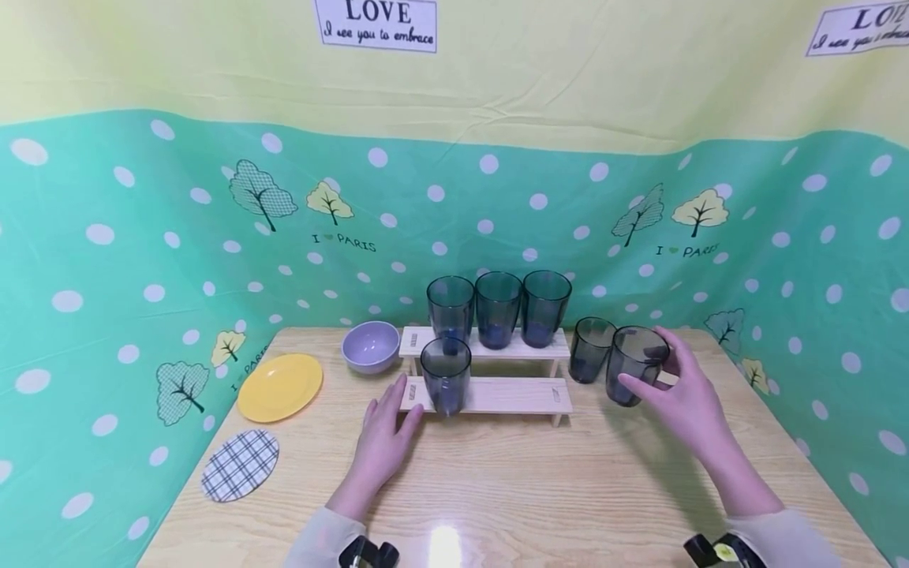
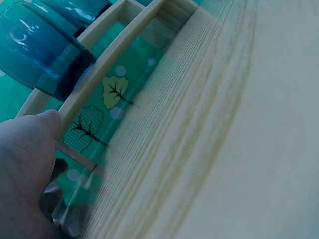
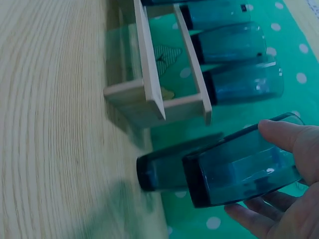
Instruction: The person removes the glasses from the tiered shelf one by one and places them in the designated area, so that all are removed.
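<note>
My right hand (image 1: 692, 398) grips a dark tinted glass (image 3: 239, 167) round its side, thumb in front; the glass is slightly tilted and held off the table. Just left of it a second tinted glass (image 1: 591, 351) stands on the tabletop. At the left end of a two-step wooden rack (image 1: 507, 394), my left hand (image 1: 383, 430) holds the lower step's corner between thumb and fingers; its fingertips are partly hidden in the left wrist view. One glass (image 1: 446, 379) stands on that lower step, near the hand. On the upper step three glasses (image 1: 499, 312) stand in a row.
A purple bowl (image 1: 371, 349) sits left of the rack. Farther left lie a yellow plate (image 1: 280, 386) and a checked round mat (image 1: 240, 465). The wooden table (image 1: 511, 489) meets a green dotted curtain (image 1: 170, 260) at the back and sides.
</note>
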Demonstrator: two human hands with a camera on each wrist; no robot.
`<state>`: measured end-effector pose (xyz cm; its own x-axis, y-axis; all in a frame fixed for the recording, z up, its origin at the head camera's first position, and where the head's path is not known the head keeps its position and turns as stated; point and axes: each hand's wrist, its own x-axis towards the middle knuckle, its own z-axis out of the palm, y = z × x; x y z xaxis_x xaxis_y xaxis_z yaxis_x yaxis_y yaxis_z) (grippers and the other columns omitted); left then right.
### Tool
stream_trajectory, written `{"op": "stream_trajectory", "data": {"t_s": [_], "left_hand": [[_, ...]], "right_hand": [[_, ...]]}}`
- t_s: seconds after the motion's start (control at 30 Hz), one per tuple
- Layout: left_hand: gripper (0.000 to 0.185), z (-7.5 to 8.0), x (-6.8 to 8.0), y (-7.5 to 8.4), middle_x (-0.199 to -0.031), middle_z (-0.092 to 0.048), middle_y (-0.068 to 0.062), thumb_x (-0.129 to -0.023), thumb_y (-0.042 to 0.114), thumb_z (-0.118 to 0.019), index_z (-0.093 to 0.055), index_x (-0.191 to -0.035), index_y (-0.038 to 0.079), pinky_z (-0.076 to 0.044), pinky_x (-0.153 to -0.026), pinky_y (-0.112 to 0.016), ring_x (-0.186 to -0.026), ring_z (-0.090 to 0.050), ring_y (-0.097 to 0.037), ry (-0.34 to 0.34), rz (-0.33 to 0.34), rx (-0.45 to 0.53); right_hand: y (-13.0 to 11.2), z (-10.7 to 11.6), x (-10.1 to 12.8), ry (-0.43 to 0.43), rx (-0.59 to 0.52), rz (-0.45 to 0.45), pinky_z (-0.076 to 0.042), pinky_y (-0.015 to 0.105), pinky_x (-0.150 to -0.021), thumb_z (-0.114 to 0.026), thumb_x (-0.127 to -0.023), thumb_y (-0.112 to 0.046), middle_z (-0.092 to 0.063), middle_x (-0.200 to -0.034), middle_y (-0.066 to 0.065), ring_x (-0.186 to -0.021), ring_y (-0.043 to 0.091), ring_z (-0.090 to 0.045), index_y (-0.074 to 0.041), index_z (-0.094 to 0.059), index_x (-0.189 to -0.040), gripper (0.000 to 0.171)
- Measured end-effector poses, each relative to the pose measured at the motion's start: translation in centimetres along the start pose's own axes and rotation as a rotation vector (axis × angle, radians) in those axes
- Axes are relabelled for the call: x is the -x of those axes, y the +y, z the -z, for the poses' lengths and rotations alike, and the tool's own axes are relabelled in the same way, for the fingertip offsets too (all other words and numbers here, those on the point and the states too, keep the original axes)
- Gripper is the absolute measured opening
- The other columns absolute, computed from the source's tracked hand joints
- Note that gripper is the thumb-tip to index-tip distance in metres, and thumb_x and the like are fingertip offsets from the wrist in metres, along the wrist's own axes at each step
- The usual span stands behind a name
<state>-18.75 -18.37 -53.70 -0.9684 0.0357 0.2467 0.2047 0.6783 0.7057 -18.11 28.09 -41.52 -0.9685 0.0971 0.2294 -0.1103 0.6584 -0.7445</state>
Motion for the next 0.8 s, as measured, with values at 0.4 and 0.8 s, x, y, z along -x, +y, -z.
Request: {"op": "stream_trajectory", "data": {"t_s": [0.4,0.8], "left_hand": [[0.073,0.0,-0.2,-0.1,-0.175,-0.036,-0.020,-0.115,0.040,-0.061,-0.032,-0.174,0.007,-0.007,-0.136,-0.061,-0.163,-0.031,-0.042,-0.020,0.017,-0.001],[0.073,0.0,-0.1,-0.1,-0.176,-0.036,-0.020,-0.115,0.040,-0.060,-0.032,-0.174,0.007,-0.007,-0.136,-0.061,-0.163,-0.031,-0.042,-0.021,0.017,-0.002]], "right_hand": [[2.8,0.6,-1.1,0.000,0.008,-0.066,-0.048,0.074,-0.101,-0.084,-0.100,-0.047,-0.052,-0.150,0.038,-0.140,0.059,-0.049,-0.011,-0.012,-0.178,0.112],[3.7,0.6,-2.1,0.022,0.008,-0.086,-0.046,0.077,-0.104,-0.083,-0.100,-0.048,-0.048,-0.153,0.040,-0.140,0.061,-0.047,-0.009,-0.011,-0.178,0.112]]}}
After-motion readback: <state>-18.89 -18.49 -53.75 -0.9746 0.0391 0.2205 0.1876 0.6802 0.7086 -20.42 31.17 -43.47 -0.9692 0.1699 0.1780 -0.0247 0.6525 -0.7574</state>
